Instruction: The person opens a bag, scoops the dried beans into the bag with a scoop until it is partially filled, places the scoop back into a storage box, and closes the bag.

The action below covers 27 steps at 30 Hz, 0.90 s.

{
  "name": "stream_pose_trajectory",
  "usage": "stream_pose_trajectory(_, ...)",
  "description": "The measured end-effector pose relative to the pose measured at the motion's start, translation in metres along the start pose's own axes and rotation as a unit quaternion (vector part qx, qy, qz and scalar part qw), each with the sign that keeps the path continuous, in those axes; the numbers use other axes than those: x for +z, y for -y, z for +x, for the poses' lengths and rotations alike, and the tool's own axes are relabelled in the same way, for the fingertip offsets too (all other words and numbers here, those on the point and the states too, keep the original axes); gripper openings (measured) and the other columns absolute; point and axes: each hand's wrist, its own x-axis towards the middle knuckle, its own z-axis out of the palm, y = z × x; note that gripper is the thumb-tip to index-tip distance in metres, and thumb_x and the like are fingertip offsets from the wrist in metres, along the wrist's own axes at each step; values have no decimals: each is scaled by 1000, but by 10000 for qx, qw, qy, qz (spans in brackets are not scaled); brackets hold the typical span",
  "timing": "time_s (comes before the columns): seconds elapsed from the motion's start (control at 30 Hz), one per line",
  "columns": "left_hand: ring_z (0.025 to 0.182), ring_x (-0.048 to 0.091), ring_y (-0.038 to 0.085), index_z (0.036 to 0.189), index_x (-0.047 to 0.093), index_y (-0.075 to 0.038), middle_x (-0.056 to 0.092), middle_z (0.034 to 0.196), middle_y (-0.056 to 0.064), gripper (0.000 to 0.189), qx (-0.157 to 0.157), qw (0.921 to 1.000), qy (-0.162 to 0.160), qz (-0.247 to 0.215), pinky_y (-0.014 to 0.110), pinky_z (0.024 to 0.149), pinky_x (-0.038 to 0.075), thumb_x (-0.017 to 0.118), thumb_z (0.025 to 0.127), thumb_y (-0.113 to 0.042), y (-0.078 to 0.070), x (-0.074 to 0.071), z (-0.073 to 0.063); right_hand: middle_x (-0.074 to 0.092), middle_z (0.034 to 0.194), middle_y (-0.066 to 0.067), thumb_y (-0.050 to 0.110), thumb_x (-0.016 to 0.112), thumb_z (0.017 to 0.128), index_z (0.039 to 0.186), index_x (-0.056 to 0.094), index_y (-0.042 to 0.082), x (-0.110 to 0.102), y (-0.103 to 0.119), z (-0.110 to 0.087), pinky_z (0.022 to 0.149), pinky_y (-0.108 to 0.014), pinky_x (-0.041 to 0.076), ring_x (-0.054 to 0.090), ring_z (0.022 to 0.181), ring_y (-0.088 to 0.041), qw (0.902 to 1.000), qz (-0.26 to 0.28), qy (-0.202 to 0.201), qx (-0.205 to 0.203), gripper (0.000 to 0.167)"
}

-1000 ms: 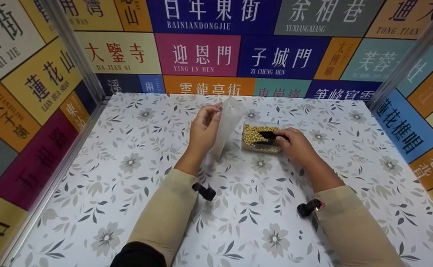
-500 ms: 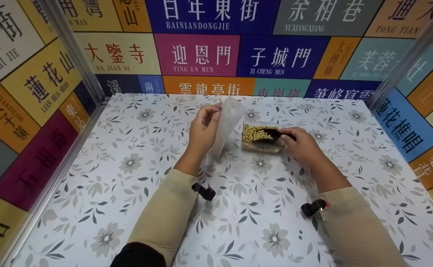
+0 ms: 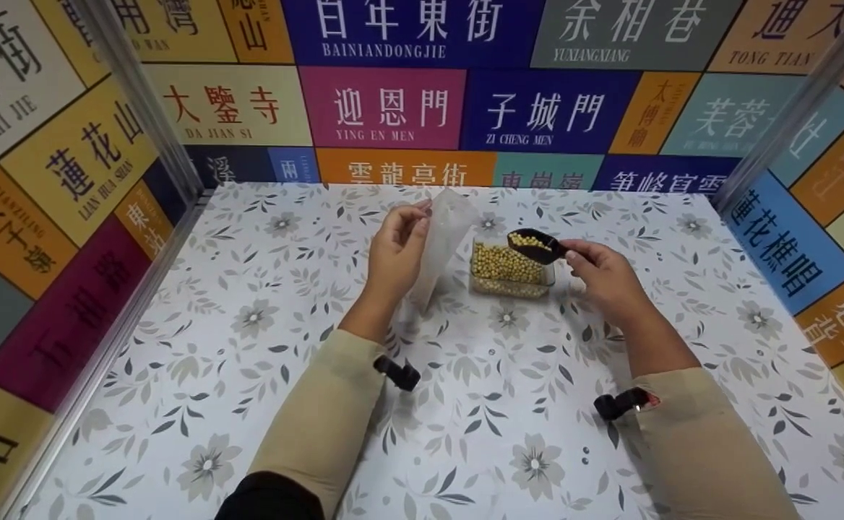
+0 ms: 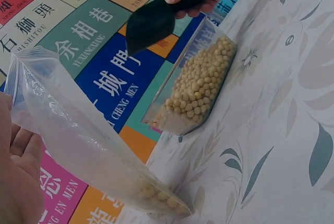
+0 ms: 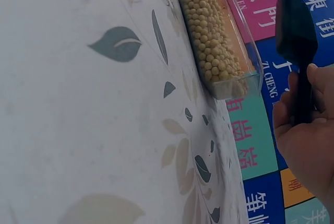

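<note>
A translucent zip-lock bag (image 3: pixel 442 245) stands upright on the table, its top edge gripped by my left hand (image 3: pixel 397 245). Several soybeans (image 4: pixel 159 197) lie at the bottom of the bag in the left wrist view. My right hand (image 3: pixel 605 278) holds a black scoop (image 3: pixel 543 253) by its handle. Soybeans (image 3: pixel 528 240) fill part of the scoop, which hangs above a clear plastic box (image 3: pixel 512 290). More soybeans (image 4: pixel 201 80) fill much of that box. In the right wrist view, the scoop (image 5: pixel 296 28) shows its underside, and its load is hidden.
The box stands just right of the bag on a table (image 3: pixel 480 412) covered in a floral print. Panels with printed characters (image 3: pixel 386 108) rise behind the table and along both sides. Metal posts (image 3: pixel 154 108) mark the corners.
My right hand has drawn the scoop out of the beans and lifted it above the box, carrying soybeans. It has shifted slightly right. My left hand and the bag have stayed in place.
</note>
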Motion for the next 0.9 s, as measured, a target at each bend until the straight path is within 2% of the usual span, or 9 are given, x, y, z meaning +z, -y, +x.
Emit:
stream_pose_trajectory(0.13, 137, 64, 18, 116, 63, -5, 69, 142, 9, 10, 6, 10000, 12, -63, 30, 118, 52, 60, 109, -11, 0, 1, 0, 63, 141, 2, 45, 54, 111, 152, 57, 11, -2, 6, -1, 102, -23, 49, 56, 120, -11, 9997, 115, -193, -129, 53)
stream_pose_trajectory(0.23, 137, 64, 17, 116, 63, -5, 69, 142, 9, 10, -25, 10000, 11, -87, 30, 119, 51, 60, 109, -11, -1, 1, 0, 65, 136, 5, 41, 55, 111, 150, 58, 8, -2, 12, -1, 96, -17, 51, 58, 118, -7, 9991, 173, -276, -283, 51)
stream_pose_trajectory(0.33, 139, 63, 18, 118, 63, -5, 69, 143, 9, 11, -33, 10000, 40, -43, 29, 120, 50, 60, 110, -11, -3, 0, -1, 63, 137, 4, 40, 55, 112, 151, 57, 8, -1, 20, -1, 95, -15, 51, 58, 118, -7, 9988, 159, -288, -351, 51)
stream_pose_trajectory(0.47, 140, 63, 19, 119, 62, -5, 68, 145, 9, 12, -63, 10000, 57, 8, 29, 121, 49, 59, 110, -12, -4, 0, -2, 62, 143, -3, 43, 55, 111, 153, 56, 12, 0, 34, -1, 96, -20, 51, 56, 118, -9, 9988, 77, -318, -365, 52)
stream_pose_trajectory(0.6, 140, 63, 17, 118, 62, -6, 68, 144, 7, 11, -121, 9999, 53, 2, 28, 121, 49, 59, 110, -13, -4, 1, -2, 59, 151, -7, 44, 55, 111, 152, 58, 15, 1, 55, -1, 107, -29, 50, 56, 131, -12, 9984, -16, -350, -434, 51)
stream_pose_trajectory(0.7, 140, 63, 17, 118, 62, -6, 68, 144, 7, 11, -110, 9999, 52, -20, 28, 121, 49, 59, 110, -12, -4, 1, -2, 59, 152, -8, 44, 55, 111, 151, 59, 16, 3, 73, -1, 110, -34, 49, 56, 137, -17, 9975, -204, -343, -575, 49)
stream_pose_trajectory(0.9, 140, 63, 18, 117, 62, -4, 68, 145, 9, 10, -100, 9999, 35, -45, 28, 121, 49, 59, 110, -10, -5, 2, -1, 59, 148, -7, 44, 53, 111, 149, 61, 20, 15, 106, 2, 106, -38, 51, 59, 129, -20, 9912, -769, -351, -1020, 45)
